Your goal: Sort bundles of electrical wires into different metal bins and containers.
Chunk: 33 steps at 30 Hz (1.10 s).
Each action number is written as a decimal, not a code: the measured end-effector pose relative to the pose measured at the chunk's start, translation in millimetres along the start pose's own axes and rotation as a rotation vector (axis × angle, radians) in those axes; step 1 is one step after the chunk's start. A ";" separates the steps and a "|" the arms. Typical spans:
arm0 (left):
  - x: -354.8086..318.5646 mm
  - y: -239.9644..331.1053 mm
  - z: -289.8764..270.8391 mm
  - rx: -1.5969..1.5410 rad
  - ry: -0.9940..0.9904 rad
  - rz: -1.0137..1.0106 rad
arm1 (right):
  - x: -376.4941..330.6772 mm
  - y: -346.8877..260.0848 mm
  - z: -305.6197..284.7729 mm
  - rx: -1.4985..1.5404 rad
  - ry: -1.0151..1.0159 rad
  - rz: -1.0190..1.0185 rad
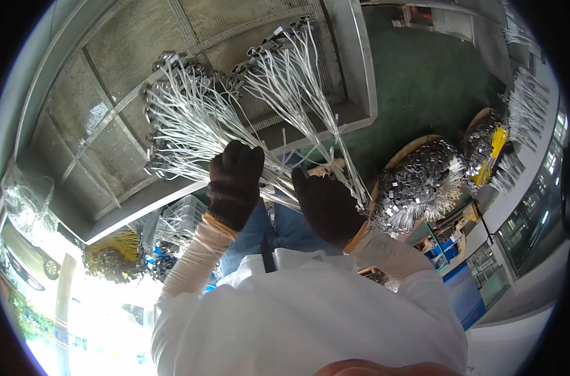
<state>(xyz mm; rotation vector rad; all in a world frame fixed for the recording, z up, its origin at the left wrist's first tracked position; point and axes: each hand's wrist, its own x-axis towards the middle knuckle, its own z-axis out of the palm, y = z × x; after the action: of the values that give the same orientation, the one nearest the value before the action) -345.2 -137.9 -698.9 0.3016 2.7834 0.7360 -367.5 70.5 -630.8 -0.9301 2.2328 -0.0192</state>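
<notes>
My left hand (pixel 236 185), in a dark glove, is closed around a thick bundle of white wires (pixel 200 128). The strands fan out toward the far left and end in small metal pieces (pixel 172 62); their near ends pass between my hands. My right hand (pixel 329 210), gloved too, is beside these near ends with its fingers curled and mostly hidden. What it pinches cannot be made out. A second bundle of white wires (pixel 285 88) lies just to the right, its tails running down past my right hand.
Both bundles rest in a large metal tray with a mesh bottom (pixel 134 47), its raised rim close to my hands. On the right stand round containers heaped with metal-ended wires (pixel 416 188), one with a yellow bunch (pixel 490 156). A clear plastic bag (pixel 28 194) hangs at the left corner.
</notes>
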 end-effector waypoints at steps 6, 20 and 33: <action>-27.3 7.1 19.2 0.083 -0.144 -0.187 | 2.3 -8.4 7.4 -0.024 0.038 0.019; -32.7 6.7 15.6 -0.032 -0.026 -0.169 | 3.5 -13.7 5.1 -0.054 -0.003 -0.009; -34.8 -7.6 -59.7 -0.325 -0.039 0.111 | 63.7 9.6 -59.6 0.375 0.014 -0.430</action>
<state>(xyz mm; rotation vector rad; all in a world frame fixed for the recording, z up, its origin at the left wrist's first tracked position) -330.4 -180.6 -646.1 0.4027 2.5709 1.1755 -441.4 23.3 -627.3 -1.1719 1.9077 -0.6184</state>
